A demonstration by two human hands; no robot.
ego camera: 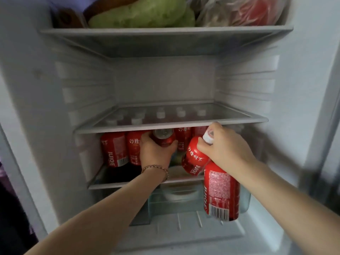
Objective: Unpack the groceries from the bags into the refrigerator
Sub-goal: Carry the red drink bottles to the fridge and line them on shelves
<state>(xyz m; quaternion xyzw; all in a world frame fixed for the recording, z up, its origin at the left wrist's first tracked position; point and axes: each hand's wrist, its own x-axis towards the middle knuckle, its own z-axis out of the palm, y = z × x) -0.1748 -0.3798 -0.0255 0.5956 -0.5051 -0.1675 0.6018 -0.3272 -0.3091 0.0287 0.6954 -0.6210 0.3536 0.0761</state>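
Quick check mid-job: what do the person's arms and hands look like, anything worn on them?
No sleeves or gloves are in view. The left hand has a thin, gold-toned chain bracelet at its wrist. The right hand shows no ring, watch or band.

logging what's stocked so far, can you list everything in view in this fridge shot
shelved juice bottles: at least four, red, lower shelf
held juice bottles: two, red, white cap, under right hand
can: one, red, silver top, in left hand
lettuce: one, green, top shelf
plastic bag: one, clear, red contents, top shelf right
middle shelf: one, glass, above the bottles
left hand: one, grips the can
right hand: one, grips two bottles
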